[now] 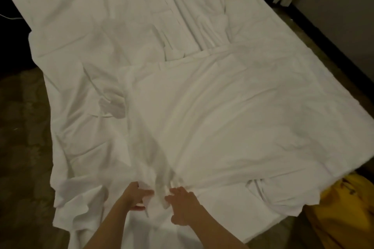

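Sheet (202, 117), white, lies spread before me; my left hand (136, 195) and right hand (183, 203) each pinch bunched folds at its near edge, close together.

Head view — steeply down, close

- Your left hand (136, 195) grips the sheet (202, 117), and its fingertips are buried in the bunched fold.
- The sheet's far end runs off the top edge.
- Whatever lies under the sheet is hidden.
- Right of the sheet's near corner, a yellow thing (342, 208) is cut off by the frame; you cannot tell what it is.
- Left of the sheet, a thin white cord (9, 18) is too small to identify.
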`<action>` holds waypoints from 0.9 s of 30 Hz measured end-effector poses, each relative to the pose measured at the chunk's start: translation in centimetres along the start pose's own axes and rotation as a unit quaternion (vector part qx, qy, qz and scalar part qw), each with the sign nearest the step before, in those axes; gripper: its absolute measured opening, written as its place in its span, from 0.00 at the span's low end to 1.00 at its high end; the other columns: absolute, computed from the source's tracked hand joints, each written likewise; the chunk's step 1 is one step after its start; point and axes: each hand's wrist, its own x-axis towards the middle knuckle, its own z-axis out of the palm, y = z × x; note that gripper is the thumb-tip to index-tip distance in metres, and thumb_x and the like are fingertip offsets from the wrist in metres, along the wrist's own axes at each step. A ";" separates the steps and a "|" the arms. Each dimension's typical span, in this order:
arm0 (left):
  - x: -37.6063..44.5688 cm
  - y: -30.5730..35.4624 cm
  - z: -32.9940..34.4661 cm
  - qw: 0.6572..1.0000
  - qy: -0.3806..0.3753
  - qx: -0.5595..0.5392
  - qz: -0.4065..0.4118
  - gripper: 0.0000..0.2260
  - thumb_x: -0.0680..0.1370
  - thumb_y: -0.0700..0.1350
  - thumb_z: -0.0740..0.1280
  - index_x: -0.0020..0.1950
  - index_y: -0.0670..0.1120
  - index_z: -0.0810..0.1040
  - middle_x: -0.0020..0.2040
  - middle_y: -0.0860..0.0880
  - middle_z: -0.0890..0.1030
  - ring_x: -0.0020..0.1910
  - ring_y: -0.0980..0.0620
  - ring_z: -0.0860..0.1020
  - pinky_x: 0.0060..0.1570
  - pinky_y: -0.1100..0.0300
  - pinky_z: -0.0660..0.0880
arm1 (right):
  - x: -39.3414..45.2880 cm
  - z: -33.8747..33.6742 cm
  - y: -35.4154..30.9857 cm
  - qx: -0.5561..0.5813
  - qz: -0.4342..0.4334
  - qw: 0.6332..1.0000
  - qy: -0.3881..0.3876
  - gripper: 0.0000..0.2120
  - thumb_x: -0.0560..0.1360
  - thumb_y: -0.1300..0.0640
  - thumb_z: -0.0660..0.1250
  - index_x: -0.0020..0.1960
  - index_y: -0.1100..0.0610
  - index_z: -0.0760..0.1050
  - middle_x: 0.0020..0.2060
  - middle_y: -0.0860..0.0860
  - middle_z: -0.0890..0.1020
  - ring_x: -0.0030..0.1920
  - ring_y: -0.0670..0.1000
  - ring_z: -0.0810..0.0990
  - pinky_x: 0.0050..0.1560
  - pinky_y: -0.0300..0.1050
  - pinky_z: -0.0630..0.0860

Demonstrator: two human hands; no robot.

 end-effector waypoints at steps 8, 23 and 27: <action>0.1 -0.1 0.0 0.995 0.015 0.082 -0.049 0.14 0.69 0.28 0.70 0.47 0.37 0.68 0.46 0.39 0.72 0.41 0.45 0.74 0.25 0.59 0.76 | -1.6 -3.4 3.8 0.107 0.095 0.990 -0.009 0.19 0.76 0.60 0.62 0.67 0.59 0.71 0.64 0.58 0.74 0.64 0.60 0.72 0.64 0.52 0.70; -1.4 0.5 3.4 0.985 -0.023 0.132 -0.108 0.17 0.69 0.34 0.74 0.52 0.38 0.71 0.44 0.40 0.75 0.41 0.44 0.74 0.48 0.46 0.78 | -5.3 -4.2 14.9 0.693 0.358 0.580 0.236 0.16 0.77 0.49 0.65 0.36 0.58 0.74 0.37 0.57 0.80 0.35 0.55 0.76 0.35 0.43 0.68; -2.1 0.3 2.9 0.983 -0.028 0.130 -0.126 0.14 0.69 0.34 0.74 0.51 0.38 0.73 0.38 0.41 0.76 0.35 0.45 0.74 0.43 0.49 0.77 | -6.3 -4.5 18.4 0.710 0.387 0.485 0.333 0.14 0.75 0.52 0.69 0.40 0.63 0.77 0.38 0.60 0.81 0.36 0.56 0.77 0.40 0.48 0.72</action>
